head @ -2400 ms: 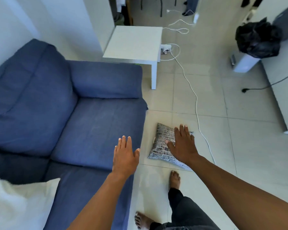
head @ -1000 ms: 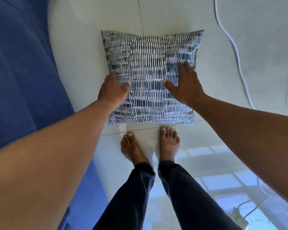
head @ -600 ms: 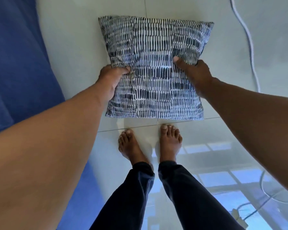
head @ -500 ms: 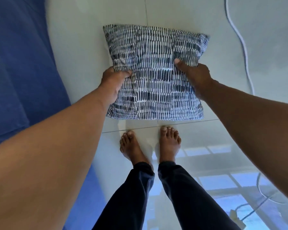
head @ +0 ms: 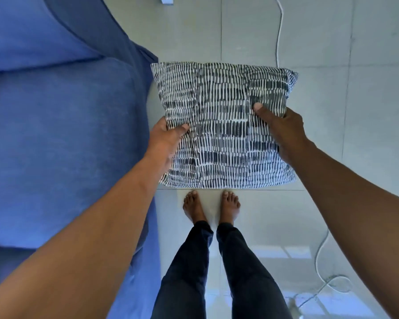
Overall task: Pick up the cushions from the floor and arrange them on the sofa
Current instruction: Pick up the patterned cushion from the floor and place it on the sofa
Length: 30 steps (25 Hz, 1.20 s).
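Beside the sofa [head: 55,134], both hands clutch the cushion [head: 224,125].

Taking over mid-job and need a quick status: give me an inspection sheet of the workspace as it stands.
Surface: pale tiled floor, glossy, reflecting a window.
Job's things: patterned cushion held in front of the person; blue sofa on the left, seat bare where visible.
Clutter: a white object, cut off at the top edge.
Grips: left hand and right hand each pinch a side of the cushion, thumbs on top.
Cables: white cable runs behind the cushion; another cable loops at lower right.
Surroundings: bare feet behind the cushion's near edge.
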Each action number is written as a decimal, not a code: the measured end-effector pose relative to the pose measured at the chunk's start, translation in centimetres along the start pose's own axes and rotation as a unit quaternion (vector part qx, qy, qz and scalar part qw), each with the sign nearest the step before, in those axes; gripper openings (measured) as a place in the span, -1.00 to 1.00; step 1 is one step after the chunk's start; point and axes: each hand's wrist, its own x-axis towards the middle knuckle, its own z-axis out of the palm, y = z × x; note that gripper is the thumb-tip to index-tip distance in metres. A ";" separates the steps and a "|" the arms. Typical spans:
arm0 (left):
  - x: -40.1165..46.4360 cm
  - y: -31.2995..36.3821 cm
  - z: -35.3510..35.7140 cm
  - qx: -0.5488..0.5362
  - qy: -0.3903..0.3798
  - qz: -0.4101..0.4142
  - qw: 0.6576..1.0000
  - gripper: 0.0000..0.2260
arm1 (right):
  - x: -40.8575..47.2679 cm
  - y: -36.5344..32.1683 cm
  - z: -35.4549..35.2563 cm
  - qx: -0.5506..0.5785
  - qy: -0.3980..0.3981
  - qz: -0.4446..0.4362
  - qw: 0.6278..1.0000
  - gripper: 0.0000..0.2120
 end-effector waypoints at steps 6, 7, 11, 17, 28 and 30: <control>-11.8 7.3 -5.1 -0.043 0.010 0.052 0.998 -0.63 | -10.9 -11.3 0.3 0.027 -0.036 -0.035 0.998 -0.84; -12.7 7.7 -5.8 -0.056 0.005 0.052 0.997 -0.67 | -11.9 -12.0 0.4 0.043 -0.043 -0.028 0.998 -0.85; -18.5 9.1 -9.1 -0.092 0.026 0.072 0.993 -0.71 | -16.8 -15.8 1.5 0.060 -0.099 -0.027 0.993 -0.46; -24.4 9.1 -16.2 -0.198 0.110 0.108 0.968 -0.61 | -22.1 -21.1 7.7 0.001 -0.203 -0.057 0.978 -0.35; -23.7 5.3 -32.2 -0.320 0.191 0.070 0.926 -0.48 | -24.9 -24.1 28.2 -0.144 -0.312 -0.061 0.937 -0.36; -23.3 4.3 -35.1 -0.341 0.205 0.061 0.916 -0.38 | -25.5 -24.4 32.5 -0.181 -0.324 -0.053 0.927 -0.62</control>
